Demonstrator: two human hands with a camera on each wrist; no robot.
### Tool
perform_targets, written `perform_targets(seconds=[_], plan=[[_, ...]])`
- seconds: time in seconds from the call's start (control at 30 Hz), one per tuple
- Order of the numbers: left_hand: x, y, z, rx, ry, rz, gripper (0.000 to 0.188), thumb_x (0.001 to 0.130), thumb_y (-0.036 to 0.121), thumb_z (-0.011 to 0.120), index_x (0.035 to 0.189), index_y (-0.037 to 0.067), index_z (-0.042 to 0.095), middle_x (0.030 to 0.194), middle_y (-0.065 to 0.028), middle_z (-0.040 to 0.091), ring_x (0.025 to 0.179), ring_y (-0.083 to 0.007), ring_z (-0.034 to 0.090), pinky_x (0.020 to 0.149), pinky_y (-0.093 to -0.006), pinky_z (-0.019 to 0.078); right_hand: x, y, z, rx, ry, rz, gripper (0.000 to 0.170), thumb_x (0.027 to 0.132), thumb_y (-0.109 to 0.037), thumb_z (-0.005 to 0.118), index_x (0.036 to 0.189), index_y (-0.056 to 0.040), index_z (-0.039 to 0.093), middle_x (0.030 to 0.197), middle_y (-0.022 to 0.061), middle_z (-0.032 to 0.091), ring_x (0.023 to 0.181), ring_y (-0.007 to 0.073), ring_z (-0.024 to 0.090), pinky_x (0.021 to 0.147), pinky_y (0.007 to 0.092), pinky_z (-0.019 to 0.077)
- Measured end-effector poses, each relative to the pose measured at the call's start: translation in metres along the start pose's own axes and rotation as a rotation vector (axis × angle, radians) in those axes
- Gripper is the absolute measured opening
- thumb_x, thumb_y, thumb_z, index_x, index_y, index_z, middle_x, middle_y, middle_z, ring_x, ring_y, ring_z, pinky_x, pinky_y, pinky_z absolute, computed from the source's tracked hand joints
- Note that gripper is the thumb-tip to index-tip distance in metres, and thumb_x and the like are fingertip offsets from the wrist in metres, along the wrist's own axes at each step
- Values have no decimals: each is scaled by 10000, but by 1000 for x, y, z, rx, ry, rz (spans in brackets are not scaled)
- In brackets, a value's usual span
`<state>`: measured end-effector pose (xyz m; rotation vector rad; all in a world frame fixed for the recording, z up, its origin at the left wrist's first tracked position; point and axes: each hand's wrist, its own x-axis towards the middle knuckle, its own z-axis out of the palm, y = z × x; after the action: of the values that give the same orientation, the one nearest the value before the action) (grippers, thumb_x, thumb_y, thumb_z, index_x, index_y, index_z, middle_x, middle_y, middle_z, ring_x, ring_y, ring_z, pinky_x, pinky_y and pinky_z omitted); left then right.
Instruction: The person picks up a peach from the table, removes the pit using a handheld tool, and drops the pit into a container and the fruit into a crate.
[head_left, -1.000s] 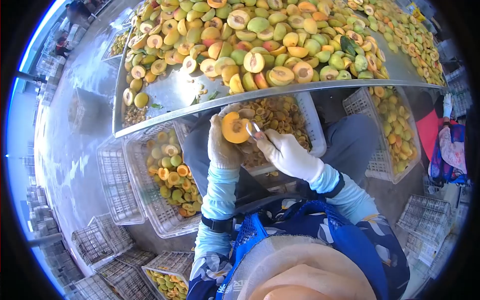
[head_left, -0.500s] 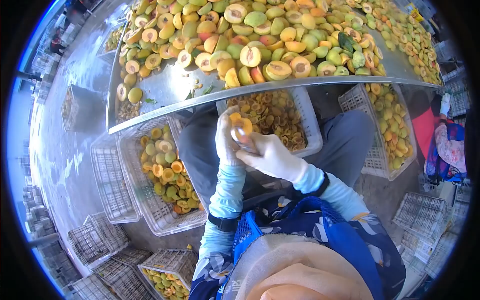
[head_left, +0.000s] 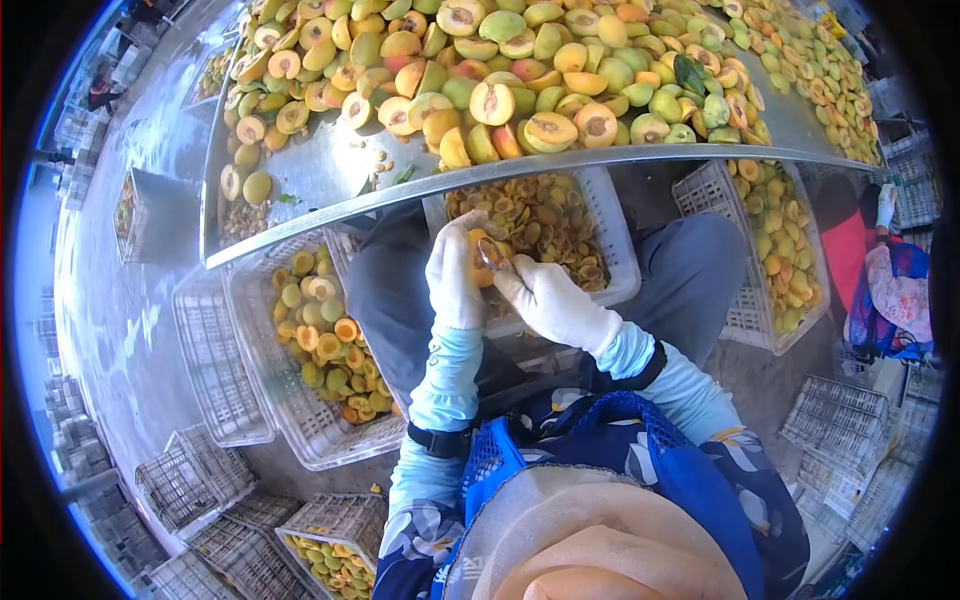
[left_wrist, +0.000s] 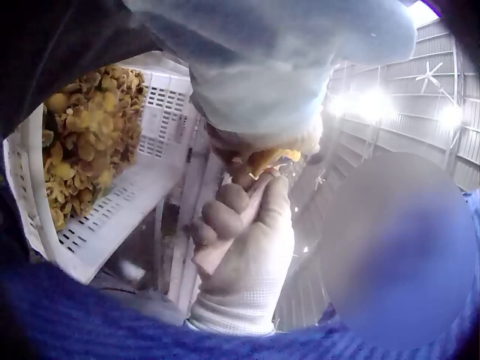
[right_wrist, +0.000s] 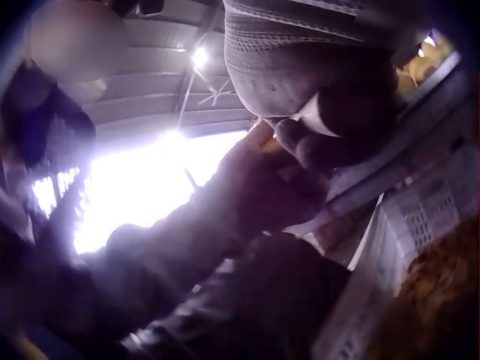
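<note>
Above your lap, on your side of the metal counter (head_left: 330, 185), a small piece of orange fruit (head_left: 479, 272) is held in your white-gloved left hand (head_left: 455, 278). The fruit lies at the inner side of that hand, gripped by its fingers, so it sits between your left hand and your right hand (head_left: 562, 305). Your right hand, also in a white glove, pinches a metal loop tool (head_left: 498, 261); the loop overlaps the fruit, but whether it cuts into the flesh cannot be told. From the left wrist view, the curled fingers of your right hand meet a bright orange edge of the fruit. Below your hands, between your knees, a white crate (head_left: 624, 262) contains brownish-orange fruit pieces (head_left: 550, 220). To your left, a second crate (head_left: 262, 360) holds yellow and green fruit halves (head_left: 335, 350); to your right, a third crate (head_left: 745, 305) holds more yellow fruit (head_left: 775, 240). Beyond your hands, the counter carries a broad heap of halved fruit (head_left: 500, 60), green, yellow and orange, with many cut faces turned up.
</note>
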<state>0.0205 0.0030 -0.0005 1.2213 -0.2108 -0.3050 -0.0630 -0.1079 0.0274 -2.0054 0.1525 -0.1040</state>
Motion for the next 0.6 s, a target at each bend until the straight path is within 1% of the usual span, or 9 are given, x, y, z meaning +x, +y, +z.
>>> perform_targets(seconds=[0.13,0.2,0.27,0.33,0.4,0.47,0.53,0.57,0.6], plan=[[-2,2,3,-31,85,-62,359,953,284,503,1102,-25,606,896,-66,639,729,-106,552,663,-235,457,5,6,0,-10,11,-98,378,956,-355,486,906,16,534,622,208,577,490,336,587,419,402,436],[9,8,-6,94,-151,-229,320,943,239,521,1065,-43,609,838,-85,636,699,-132,575,667,-238,467,5,-7,-15,380,-401,439,425,967,-418,449,913,-6,539,579,78,531,407,189,531,347,317,391],[11,6,-8,143,-175,-236,371,935,286,524,1052,-55,613,815,-81,642,660,-137,576,654,-246,481,4,-5,-13,516,-417,510,433,968,-441,436,924,-22,534,568,22,473,397,127,470,330,271,344],[13,11,-6,-100,-197,-259,361,931,298,533,1057,-30,616,842,-91,656,656,-102,565,612,-217,459,4,-2,-12,657,-429,577,442,969,-465,423,934,-38,529,556,-34,415,387,66,409,312,225,297],[15,-4,-9,-188,-285,-203,369,930,306,531,1051,-32,614,849,-113,659,632,-104,571,561,-208,460,2,8,-13,1262,-602,679,437,954,-485,445,936,-55,522,548,-41,382,369,56,342,316,203,250],[10,-14,0,-361,-189,-166,375,936,313,519,1047,-33,613,871,-119,650,627,-121,572,571,-234,472,-6,6,-8,1456,-632,709,430,947,-485,462,917,-61,530,543,-50,359,371,45,308,325,190,224],[17,-26,6,219,-70,111,327,942,266,469,1092,15,616,906,-95,634,753,-148,589,715,-277,481,-13,-19,-13,1477,-757,565,414,941,-467,483,914,-57,533,543,-48,362,365,53,314,322,203,239],[16,-22,2,123,154,-54,315,939,248,468,1096,20,619,923,-85,634,783,-145,582,741,-268,473,-12,-16,-22,1482,-745,537,382,944,-431,493,902,-54,532,549,-42,376,383,56,340,333,211,263],[15,-6,-5,22,373,-206,305,937,230,467,1101,25,623,941,-75,633,813,-141,574,766,-259,465,-10,-1,-23,1333,-340,537,371,947,-405,490,870,-46,544,550,-40,384,412,65,380,350,217,288]])
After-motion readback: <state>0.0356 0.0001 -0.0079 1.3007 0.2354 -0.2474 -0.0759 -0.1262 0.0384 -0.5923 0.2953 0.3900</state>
